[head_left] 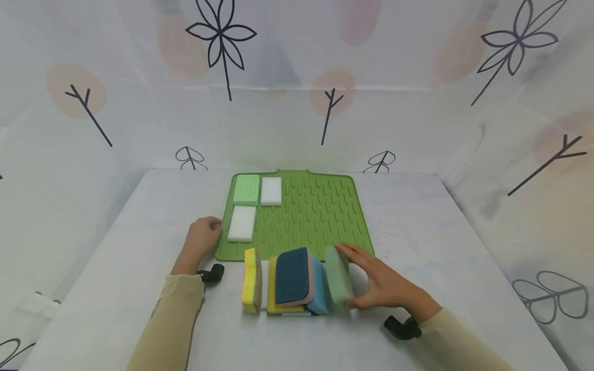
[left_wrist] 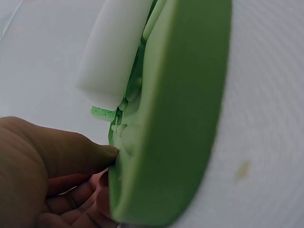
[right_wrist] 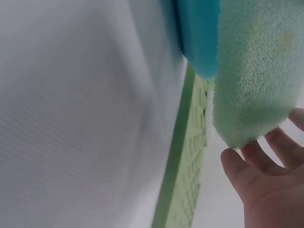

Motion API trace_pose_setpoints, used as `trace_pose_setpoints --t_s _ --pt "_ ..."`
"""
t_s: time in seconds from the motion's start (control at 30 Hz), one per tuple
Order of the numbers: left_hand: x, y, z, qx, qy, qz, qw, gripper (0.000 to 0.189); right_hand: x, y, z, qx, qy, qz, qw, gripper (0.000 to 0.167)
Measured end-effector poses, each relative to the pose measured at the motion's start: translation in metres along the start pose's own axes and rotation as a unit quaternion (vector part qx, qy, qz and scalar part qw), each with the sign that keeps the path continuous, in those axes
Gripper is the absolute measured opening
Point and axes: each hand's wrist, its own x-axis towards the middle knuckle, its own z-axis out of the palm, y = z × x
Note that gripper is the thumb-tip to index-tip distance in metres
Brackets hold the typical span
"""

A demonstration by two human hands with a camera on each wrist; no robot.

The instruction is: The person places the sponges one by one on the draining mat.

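Note:
At the left edge of the green mat (head_left: 320, 216), my left hand (head_left: 200, 242) pinches its rim. The left wrist view shows the thumb (left_wrist: 80, 152) on top of that rim, with curled fingers beneath. My right hand (head_left: 387, 283) holds a pale green sponge (head_left: 338, 277) on edge between thumb and fingertips, at the right end of a group of sponges. Beside it leans a blue sponge (head_left: 320, 288). A dark blue and pink scouring sponge (head_left: 292, 277) rests over a yellow one (head_left: 274, 293). Another yellow sponge (head_left: 251, 281) stands upright at the group's left end.
On the mat's left part lie a light green sponge (head_left: 246, 190), a white sponge (head_left: 271, 191) beside it, and another white sponge (head_left: 242, 224) nearer me. A white cloth covers the table (head_left: 408, 221), and a patterned curtain (head_left: 287, 118) hangs behind and at the sides.

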Motion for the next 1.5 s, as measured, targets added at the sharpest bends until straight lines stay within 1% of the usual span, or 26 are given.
trace_pose_setpoints --t_s 0.1,0.27,0.53,0.87,1.07,1.23,1.5 --pt "0.001 -0.001 0.001 -0.001 0.000 -0.003 1.0000 0.043 0.004 0.001 -0.005 -0.007 0.007 -0.009 0.9999 0.108" --pt "0.001 -0.002 0.000 0.000 -0.008 -0.008 0.9999 0.043 0.011 0.003 -0.012 -0.018 0.009 -0.008 0.9998 0.105" --pt "-0.001 -0.001 0.001 -0.005 -0.008 -0.006 0.9999 0.043 0.026 0.005 -0.023 -0.017 -0.006 -0.007 0.9998 0.103" --pt "-0.001 0.000 0.000 0.000 -0.005 -0.003 1.0000 0.042 0.041 0.008 -0.031 -0.014 -0.029 0.020 0.9993 0.100" --pt "-0.001 0.000 0.001 -0.002 -0.007 -0.006 1.0000 0.043 0.051 0.010 -0.035 -0.016 -0.030 0.014 0.9993 0.099" --pt "0.001 0.000 0.000 -0.006 -0.007 -0.009 0.9999 0.044 0.060 0.009 -0.041 -0.026 -0.040 0.015 0.9987 0.100" --pt "0.002 -0.002 0.000 -0.007 -0.003 0.000 1.0000 0.043 0.075 0.006 -0.046 -0.034 -0.046 0.018 0.9982 0.100"
